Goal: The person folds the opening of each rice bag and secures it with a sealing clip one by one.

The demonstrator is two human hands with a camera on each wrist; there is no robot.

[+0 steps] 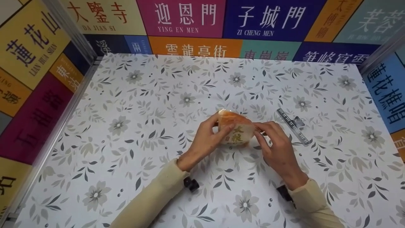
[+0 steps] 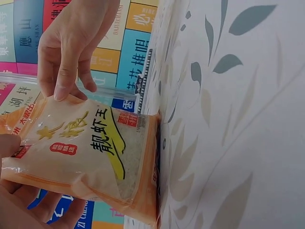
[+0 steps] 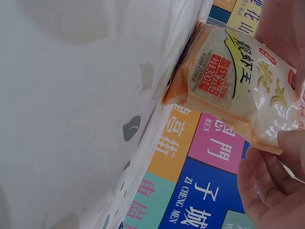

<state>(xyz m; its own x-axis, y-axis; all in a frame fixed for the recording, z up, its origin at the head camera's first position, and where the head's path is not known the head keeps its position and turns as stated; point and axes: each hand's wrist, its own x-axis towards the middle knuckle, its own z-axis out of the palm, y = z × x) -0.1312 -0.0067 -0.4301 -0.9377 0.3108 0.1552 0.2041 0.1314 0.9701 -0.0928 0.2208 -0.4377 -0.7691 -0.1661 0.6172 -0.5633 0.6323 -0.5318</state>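
A rice packet (image 1: 235,130) stands on the table (image 1: 126,95), clip (image 1: 294,126) to its right.

Printed names on the rice packet and on the wall panels all round.

The orange-edged rice packet (image 2: 90,152) carries big black characters "靓虾王", and in the right wrist view a red patch on it reads "300" among small characters I can't make out. On the back wall, the magenta panel (image 1: 181,18) says "迎恩門" over "YING EN MEN", the dark blue panel (image 1: 271,19) "子城門" over "ZI CHENG MEN", and the yellow panel (image 1: 101,14) "大鑒寺" over "DA JIAN SI". The yellow panel on the left wall (image 1: 30,39) shows "蓮花山" with "LIAN HUA SHAN". The clear ruler-like strip (image 1: 293,126) on the table has marks too small to read.
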